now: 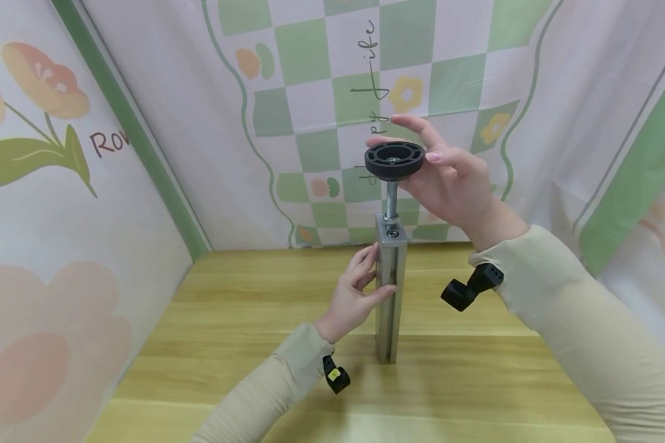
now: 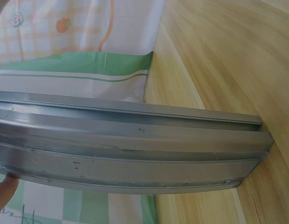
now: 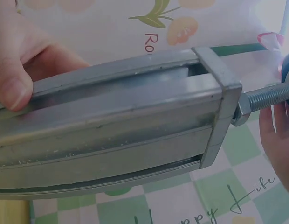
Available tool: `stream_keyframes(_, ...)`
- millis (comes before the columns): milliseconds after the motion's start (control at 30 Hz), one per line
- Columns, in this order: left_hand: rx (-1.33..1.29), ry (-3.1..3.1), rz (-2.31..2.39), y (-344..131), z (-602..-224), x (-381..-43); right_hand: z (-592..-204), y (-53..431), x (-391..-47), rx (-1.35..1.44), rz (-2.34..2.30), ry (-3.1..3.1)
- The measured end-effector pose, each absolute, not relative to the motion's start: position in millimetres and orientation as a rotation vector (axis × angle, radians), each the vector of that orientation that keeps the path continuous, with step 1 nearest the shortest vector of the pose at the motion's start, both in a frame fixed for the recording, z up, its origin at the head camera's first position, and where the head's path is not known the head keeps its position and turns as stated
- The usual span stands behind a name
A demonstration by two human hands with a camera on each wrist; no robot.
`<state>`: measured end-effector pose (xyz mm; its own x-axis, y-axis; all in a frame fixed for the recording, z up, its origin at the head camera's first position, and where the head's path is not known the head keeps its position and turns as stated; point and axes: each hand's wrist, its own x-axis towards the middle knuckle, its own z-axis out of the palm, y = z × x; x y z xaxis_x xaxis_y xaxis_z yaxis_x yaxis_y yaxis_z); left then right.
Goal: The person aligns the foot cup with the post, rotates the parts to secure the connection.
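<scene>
A tall grooved aluminium profile [image 1: 388, 307] stands upright on the wooden table, with a metal end plate [image 1: 392, 240] on top. From that plate rises a threaded rod [image 1: 391, 200] with a hex nut [image 3: 244, 109] at its base. The rod carries a round black levelling foot [image 1: 394, 172], face up. My left hand [image 1: 349, 301] grips the profile's upper part, thumb across the near side and fingers at the left and back. My right hand [image 1: 449, 178] holds the foot by its rim, thumb on the right and a finger behind; the foot partly hides this grip.
The profile's lower end meets the wooden table [image 2: 219, 51]. A patterned cloth curtain [image 1: 310, 111] hangs behind the table, and another printed curtain [image 1: 33, 246] lines the left side. Black camera mounts [image 1: 471, 288] sit at both wrists.
</scene>
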<state>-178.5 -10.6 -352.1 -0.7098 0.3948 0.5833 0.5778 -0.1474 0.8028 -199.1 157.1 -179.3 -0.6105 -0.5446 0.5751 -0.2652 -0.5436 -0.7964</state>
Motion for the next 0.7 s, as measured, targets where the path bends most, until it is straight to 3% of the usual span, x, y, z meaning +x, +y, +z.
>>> stream_keyframes(700,-1.114,-1.973,-1.975,-10.8,-351.6,-179.2,-181.1,159.7,-201.4,-1.334,-2.318,1.406)
